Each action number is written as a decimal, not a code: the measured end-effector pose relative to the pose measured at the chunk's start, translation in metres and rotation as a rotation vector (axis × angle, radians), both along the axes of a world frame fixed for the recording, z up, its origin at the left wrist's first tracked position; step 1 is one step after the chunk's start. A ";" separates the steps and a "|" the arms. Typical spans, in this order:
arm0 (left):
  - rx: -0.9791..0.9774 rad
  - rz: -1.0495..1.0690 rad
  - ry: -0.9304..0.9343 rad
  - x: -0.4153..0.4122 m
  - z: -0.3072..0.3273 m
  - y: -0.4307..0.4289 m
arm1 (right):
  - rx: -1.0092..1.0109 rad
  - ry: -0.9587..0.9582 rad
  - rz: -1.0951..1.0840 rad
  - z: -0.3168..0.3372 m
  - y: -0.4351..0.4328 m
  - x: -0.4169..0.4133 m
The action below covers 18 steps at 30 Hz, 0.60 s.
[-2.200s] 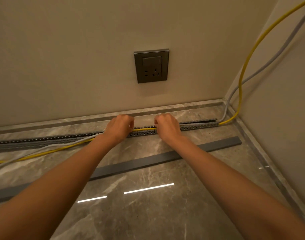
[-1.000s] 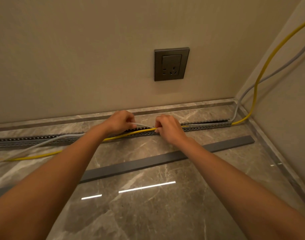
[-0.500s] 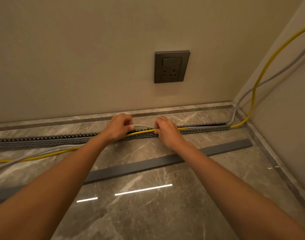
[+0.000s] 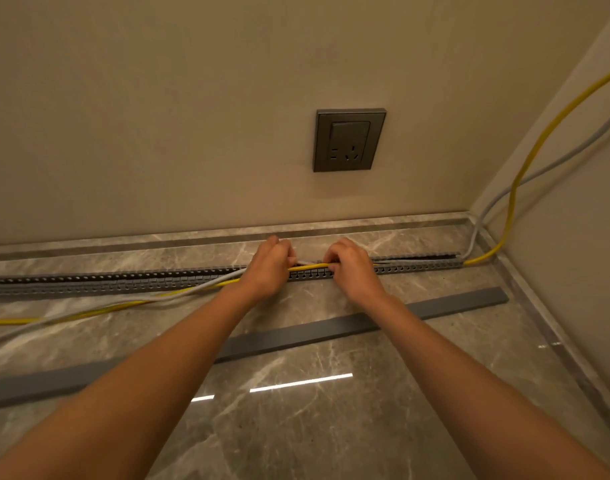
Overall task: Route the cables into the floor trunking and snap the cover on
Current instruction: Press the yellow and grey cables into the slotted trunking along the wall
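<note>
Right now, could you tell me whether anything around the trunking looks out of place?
Yes: left of the left hand, the yellow cable and grey cable lie on the marble floor outside the slotted trunking. The cover strip lies loose on the floor, not fitted.

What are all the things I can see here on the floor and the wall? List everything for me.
Slotted grey plastic floor trunking: one, grey, along the floor near the back wall, open on top.
Yellow cable: one, yellow, comes down the right wall, runs inside the trunking up to the hands, lies loose on the floor to the left.
Pale grey cable: one, pale grey, same route beside the yellow one.
Flat grey trunking cover strip: one, grey, loose on the floor nearer the camera.
Dark square wall socket: one, dark grey, on the back wall.
Marble-look floor tiles: grey-brown, glossy.
Left hand: one, gripping the cables at the trunking.
Right hand: one, gripping the cables beside it.
</note>
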<state>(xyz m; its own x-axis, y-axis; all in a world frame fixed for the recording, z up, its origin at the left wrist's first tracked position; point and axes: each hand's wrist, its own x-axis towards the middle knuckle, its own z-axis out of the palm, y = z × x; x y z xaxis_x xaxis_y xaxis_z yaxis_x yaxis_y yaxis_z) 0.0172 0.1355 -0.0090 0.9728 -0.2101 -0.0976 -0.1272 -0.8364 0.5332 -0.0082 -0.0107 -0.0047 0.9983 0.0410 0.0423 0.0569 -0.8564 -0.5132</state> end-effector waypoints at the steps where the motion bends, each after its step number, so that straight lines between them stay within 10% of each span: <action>1: -0.004 -0.001 -0.013 -0.002 -0.001 0.000 | -0.008 0.005 0.005 0.000 -0.001 0.001; 18: 0.003 -0.041 0.062 0.001 0.003 0.002 | -0.021 0.087 0.061 0.007 -0.010 -0.001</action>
<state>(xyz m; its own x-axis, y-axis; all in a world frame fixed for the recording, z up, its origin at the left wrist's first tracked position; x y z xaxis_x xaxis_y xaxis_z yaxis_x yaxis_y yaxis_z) 0.0182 0.1377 -0.0064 0.9554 -0.2491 -0.1586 -0.1278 -0.8329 0.5385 -0.0093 -0.0202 0.0018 0.9937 0.1018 -0.0462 0.0652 -0.8635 -0.5001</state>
